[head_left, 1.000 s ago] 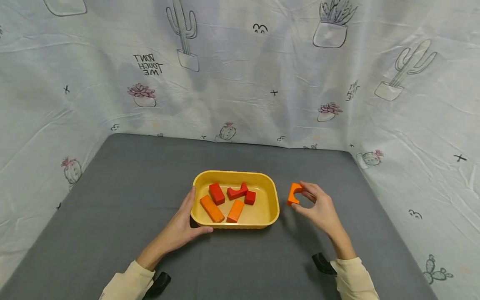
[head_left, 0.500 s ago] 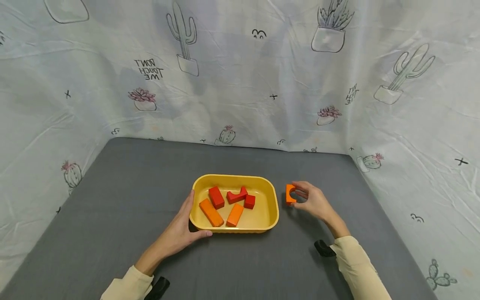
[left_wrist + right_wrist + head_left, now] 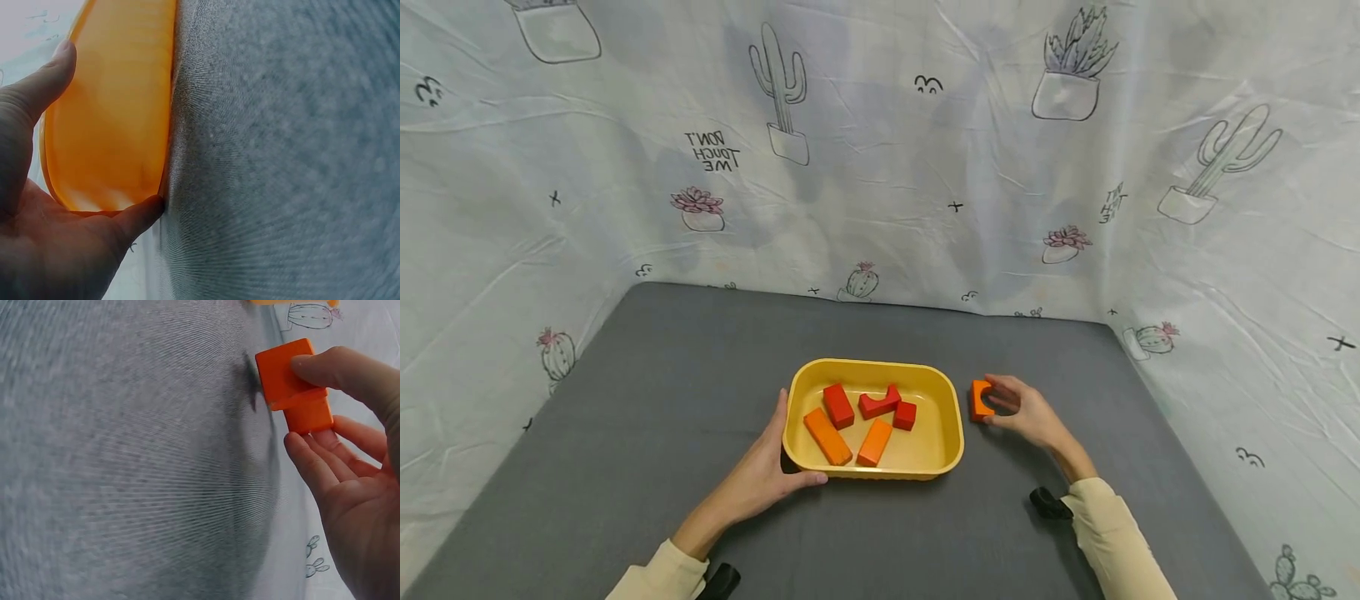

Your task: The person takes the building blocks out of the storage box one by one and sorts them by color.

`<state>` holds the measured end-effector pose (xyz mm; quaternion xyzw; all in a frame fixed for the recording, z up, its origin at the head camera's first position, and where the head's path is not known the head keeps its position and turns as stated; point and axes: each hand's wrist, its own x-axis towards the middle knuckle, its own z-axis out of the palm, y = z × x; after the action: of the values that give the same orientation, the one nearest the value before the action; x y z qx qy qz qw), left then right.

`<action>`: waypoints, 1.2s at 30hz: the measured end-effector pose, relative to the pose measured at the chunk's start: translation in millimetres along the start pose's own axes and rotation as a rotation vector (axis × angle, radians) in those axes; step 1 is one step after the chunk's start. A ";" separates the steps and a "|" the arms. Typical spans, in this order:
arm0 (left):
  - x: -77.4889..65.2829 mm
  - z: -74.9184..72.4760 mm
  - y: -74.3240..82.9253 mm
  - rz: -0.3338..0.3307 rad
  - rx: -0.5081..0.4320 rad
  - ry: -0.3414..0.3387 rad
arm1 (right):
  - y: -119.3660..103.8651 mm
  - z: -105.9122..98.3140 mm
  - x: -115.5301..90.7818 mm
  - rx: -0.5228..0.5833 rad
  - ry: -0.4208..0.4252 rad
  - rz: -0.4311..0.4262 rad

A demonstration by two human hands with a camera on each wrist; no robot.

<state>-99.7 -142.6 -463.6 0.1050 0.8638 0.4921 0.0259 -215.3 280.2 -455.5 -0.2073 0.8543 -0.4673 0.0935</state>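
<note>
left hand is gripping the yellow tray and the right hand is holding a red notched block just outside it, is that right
Not quite: the notched block is orange, not red, as the right wrist view shows. The rest stands: the left hand grips the yellow tray, and the right hand holds that block just outside it.

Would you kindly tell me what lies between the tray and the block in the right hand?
In the head view, only a narrow strip of grey cloth shows between the tray and the block.
</note>
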 end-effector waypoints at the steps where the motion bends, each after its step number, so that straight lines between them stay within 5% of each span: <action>1: -0.3 0.2 0.0 -0.004 0.000 -0.001 | 1.3 0.2 -0.5 0.004 0.002 0.001; 20: 0.6 0.7 0.6 -0.009 -0.019 -0.010 | 15.9 -1.3 -4.8 0.084 -0.005 0.064; 36: 2.4 -1.9 0.9 -0.012 -0.003 -0.017 | 13.3 -3.6 -4.5 0.100 0.040 0.002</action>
<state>-102.2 -143.3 -461.8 0.1038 0.8633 0.4925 0.0366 -216.1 291.3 -464.8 -0.1921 0.8320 -0.5132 0.0869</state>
